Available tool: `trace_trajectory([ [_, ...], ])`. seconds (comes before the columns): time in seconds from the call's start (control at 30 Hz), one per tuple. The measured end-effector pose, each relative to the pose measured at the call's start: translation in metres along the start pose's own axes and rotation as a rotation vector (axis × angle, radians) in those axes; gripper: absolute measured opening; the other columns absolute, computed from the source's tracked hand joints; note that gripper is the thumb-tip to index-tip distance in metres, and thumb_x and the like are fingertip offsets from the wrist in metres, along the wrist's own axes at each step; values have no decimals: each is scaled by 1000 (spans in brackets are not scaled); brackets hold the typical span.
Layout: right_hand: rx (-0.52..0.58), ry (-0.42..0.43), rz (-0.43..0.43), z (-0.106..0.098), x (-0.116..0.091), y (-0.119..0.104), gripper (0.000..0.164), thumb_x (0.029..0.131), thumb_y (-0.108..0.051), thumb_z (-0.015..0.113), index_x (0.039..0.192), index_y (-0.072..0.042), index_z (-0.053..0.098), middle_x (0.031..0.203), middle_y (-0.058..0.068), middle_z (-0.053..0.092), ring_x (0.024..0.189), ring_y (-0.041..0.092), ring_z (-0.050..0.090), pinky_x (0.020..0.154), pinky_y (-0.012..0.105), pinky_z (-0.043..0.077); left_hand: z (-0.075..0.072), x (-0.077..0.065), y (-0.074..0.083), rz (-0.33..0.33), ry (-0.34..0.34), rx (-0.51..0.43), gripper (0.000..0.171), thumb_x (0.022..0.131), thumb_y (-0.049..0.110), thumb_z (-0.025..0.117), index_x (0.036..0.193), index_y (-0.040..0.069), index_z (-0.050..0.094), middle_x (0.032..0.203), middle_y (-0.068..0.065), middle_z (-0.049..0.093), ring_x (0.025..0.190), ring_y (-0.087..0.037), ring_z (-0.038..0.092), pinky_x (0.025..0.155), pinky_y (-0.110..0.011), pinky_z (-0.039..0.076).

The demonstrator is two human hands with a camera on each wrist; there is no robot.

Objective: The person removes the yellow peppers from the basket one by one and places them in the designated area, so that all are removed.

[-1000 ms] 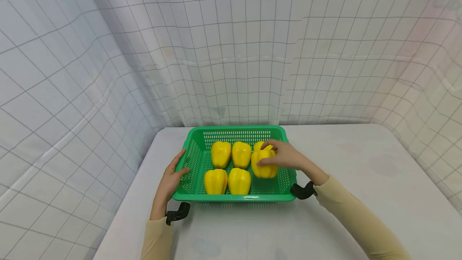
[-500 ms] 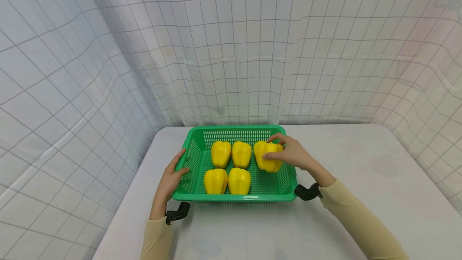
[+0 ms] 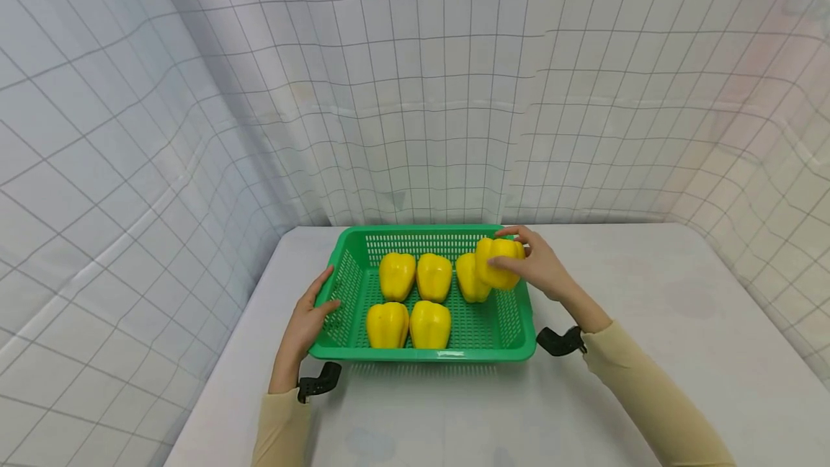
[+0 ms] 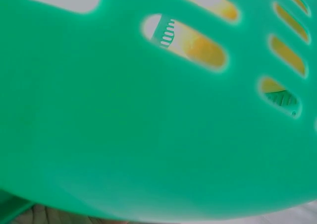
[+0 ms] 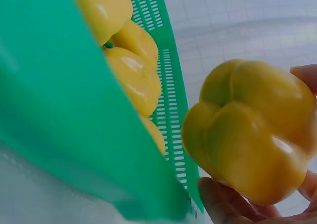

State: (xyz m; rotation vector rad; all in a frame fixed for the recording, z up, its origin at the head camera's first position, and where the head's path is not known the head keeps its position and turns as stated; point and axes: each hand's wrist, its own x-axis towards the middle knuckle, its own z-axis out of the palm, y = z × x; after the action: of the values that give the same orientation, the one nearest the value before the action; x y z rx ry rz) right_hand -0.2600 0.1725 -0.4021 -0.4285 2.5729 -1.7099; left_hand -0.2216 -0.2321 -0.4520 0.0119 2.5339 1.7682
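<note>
My right hand (image 3: 541,265) holds a yellow bell pepper (image 3: 498,264) above the right side of a green plastic basket (image 3: 441,356), thumb on the near side and fingers behind the top. In the right wrist view that bell pepper (image 5: 252,135) shows its lobed bottom, apart from the basket wall. Several more yellow bell peppers (image 3: 430,324) lie inside the basket in two rows; the back right one (image 3: 470,279) is partly covered by the held one. My left hand (image 3: 306,323) grips the basket's left rim with the thumb over it. The left wrist view shows mostly basket wall (image 4: 124,110).
The basket stands on a white table (image 3: 622,294), near its back edge. White cloth (image 3: 447,92) with a grid pattern hangs behind and on both sides. Each wrist carries a black camera mount (image 3: 560,341).
My right hand has carried the bell pepper up, back and to the right, uncovering the front right of the basket. The left hand and the other bell peppers have stayed put.
</note>
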Motion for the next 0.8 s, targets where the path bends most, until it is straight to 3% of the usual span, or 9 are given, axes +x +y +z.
trace_trajectory([
  [0.17,44,74,-3,-8,3,7,54,86,-22,71,131,-4,47,120,20,43,94,33,51,75,36,50,1,0,-2,4,3,6,64,97,5,49,153,22,22,156,-13,12,137,-37,19,102,-59,24],
  [0.47,80,318,44,-22,10,24,66,87,-27,70,138,-2,38,122,21,40,100,27,46,76,26,48,0,0,0,3,1,2,64,98,7,49,153,22,21,157,-12,11,138,-36,17,103,-58,23],
  [0.63,93,451,121,-29,15,37,73,84,-31,72,141,-5,35,131,19,40,104,26,45,81,30,46,0,0,1,-7,0,-9,64,98,8,49,154,21,19,157,-12,10,137,-37,19,101,-59,26],
  [0.8,81,527,194,-35,20,53,78,81,-39,74,141,-7,35,133,17,40,109,28,44,86,36,45,0,0,1,-8,2,-7,64,98,7,49,153,22,20,157,-12,11,136,-38,21,100,-59,28],
])
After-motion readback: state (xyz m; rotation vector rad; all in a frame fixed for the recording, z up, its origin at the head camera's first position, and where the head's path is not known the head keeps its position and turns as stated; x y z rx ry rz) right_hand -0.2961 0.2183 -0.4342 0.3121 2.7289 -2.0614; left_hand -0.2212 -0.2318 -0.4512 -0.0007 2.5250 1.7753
